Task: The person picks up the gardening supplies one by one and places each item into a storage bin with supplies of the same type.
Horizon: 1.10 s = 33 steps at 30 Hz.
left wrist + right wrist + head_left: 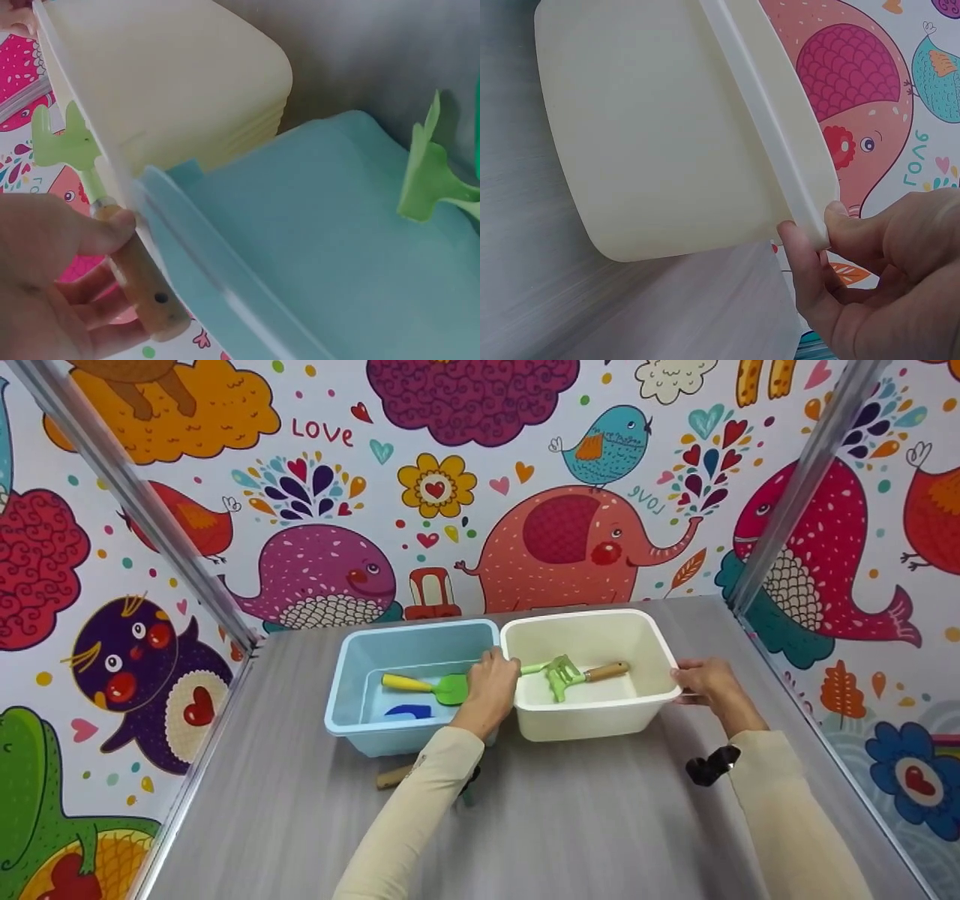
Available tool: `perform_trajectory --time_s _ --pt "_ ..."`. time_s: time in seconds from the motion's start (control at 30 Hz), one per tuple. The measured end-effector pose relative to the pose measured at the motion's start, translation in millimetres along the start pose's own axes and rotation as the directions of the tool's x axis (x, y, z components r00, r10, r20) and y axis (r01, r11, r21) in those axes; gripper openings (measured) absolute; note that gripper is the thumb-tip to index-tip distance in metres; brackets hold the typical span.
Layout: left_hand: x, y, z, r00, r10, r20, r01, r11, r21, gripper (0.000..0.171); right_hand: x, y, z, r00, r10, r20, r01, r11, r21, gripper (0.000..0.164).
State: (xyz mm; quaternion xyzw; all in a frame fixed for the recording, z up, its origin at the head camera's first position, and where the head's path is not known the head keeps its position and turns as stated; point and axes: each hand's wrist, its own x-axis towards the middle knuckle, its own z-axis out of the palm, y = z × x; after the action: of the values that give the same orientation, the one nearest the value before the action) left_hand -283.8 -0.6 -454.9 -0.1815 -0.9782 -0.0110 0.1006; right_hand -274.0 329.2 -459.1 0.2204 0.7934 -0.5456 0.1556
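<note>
My left hand (491, 690) is over the adjoining rims of the light blue bin (412, 731) and the cream bin (592, 724). In the left wrist view, its thumb and fingers grip the wooden handle of a light green hand fork (142, 281), whose prongs stand over the cream bin's rim. Inside that bin lies a wooden-handled green garden tool (606, 671), its head overlapping the held fork's in the head view. My right hand (711, 686) pinches the cream bin's right rim between thumb and fingers, shown closely in the right wrist view.
A yellow-handled green trowel (450, 689) and a dark blue piece (410, 711) lie in the blue bin. In front of it, a wooden handle (393, 777) shows partly behind my left sleeve. A green pronged tool (431, 176) lies beyond the blue bin in the left wrist view.
</note>
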Motion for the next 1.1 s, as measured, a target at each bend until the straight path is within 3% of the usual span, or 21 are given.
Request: perform_trajectory --time_s 0.37,0.67,0.9,1.1 --pt "8.8 8.6 -1.0 1.0 -0.003 0.009 0.004 0.997 -0.082 0.016 -1.1 1.1 2.5 0.997 -0.061 -0.037 0.061 0.998 -0.003 0.055" --pt "14.1 19.3 0.3 0.999 0.031 0.041 -0.024 0.983 -0.18 0.014 -0.1 0.5 3.3 0.999 -0.029 -0.031 0.028 1.0 -0.009 0.055" --pt "19.3 25.6 -1.8 0.992 -0.013 0.124 0.052 0.947 -0.318 0.023 -1.0 -0.5 3.0 0.999 -0.024 -0.042 0.023 0.999 -0.024 0.054" --pt "20.1 30.6 -1.4 0.968 -0.014 0.251 0.127 0.89 -0.439 0.032 -2.3 2.6 3.6 0.999 -0.028 -0.035 0.027 1.0 -0.016 0.055"
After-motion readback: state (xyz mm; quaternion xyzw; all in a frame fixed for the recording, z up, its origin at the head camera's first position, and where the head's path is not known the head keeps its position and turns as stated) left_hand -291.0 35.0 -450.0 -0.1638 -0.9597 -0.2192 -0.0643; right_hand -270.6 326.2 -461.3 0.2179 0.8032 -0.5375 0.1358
